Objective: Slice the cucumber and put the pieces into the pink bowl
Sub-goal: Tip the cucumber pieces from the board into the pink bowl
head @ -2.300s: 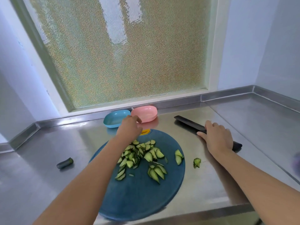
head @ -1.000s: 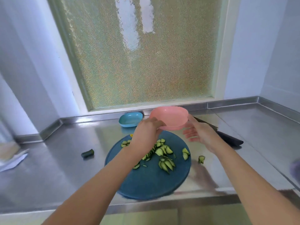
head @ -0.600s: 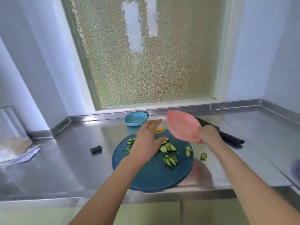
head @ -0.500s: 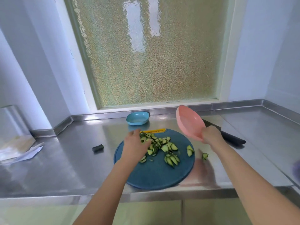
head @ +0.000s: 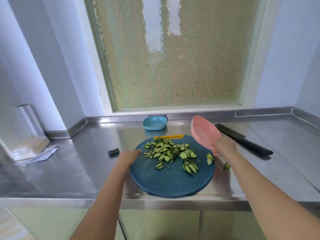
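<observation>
The cucumber slices [head: 168, 151] lay heaped on the blue board [head: 169, 182]. All were cut, and none was yet in the pink bowl [head: 205, 133]. The right hand [head: 225, 148] gripped the bowl, tilted toward the heap. The left hand [head: 129, 157], blurred, seemed flat and empty at the board's left edge. One stray piece [head: 226, 166] lay on the surface [head: 78, 161], with the knife [head: 242, 141] set aside.

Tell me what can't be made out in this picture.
Head view:
- Right hand: fingers mostly hidden behind the pink bowl it holds.
- Left hand: motion blur hides whether it touches the cucumber slices.
- Outdoors: obscured by the frosted window.
</observation>
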`<state>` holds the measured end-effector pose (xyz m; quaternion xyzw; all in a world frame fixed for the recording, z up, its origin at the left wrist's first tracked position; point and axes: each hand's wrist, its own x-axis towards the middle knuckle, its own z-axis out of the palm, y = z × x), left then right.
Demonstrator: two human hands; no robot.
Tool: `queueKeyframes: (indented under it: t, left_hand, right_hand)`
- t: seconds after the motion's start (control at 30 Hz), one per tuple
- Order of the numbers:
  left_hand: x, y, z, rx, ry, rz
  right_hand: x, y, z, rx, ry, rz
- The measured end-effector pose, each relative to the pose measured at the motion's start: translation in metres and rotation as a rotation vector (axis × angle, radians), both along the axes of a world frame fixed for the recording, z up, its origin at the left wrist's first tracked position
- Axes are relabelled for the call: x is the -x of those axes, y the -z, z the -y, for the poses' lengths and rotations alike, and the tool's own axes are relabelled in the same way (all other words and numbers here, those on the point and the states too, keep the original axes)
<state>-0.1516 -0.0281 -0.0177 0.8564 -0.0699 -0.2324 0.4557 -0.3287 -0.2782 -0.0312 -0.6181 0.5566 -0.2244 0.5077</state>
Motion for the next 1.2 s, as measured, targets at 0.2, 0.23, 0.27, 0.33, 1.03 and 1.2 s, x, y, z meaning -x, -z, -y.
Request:
queueKeyframes:
  t: [0.2,0.23,0.27,0.33,1.03,1.2]
  left_hand:
    - [-0.016,0.005,-0.020,0.252,-0.060,-0.240]
    - [-0.014,0.008,-0.021,0.299,-0.066,-0.252]
    - [-0.011,0.012,-0.021,0.368,-0.068,-0.286]
    - [0.000,0.016,-0.020,0.526,-0.061,-0.363]
    - [-0.033,-0.040,-0.040,0.855,-0.186,-0.405]
    - [-0.053,-0.050,-0.047,0.807,-0.215,-0.389]
  right_hand:
    - [-0.001,-0.003,-0.001,0.001,-0.002,-0.044]
    - [-0.001,-0.003,0.000,-0.005,0.000,-0.044]
    - [-0.001,-0.002,0.001,-0.014,0.005,-0.037]
    - [0.001,0.000,0.001,-0.037,0.024,0.007]
    - [0.041,-0.049,0.028,0.407,-0.097,-0.520]
    - [0.018,-0.039,0.008,0.408,-0.333,-0.685]
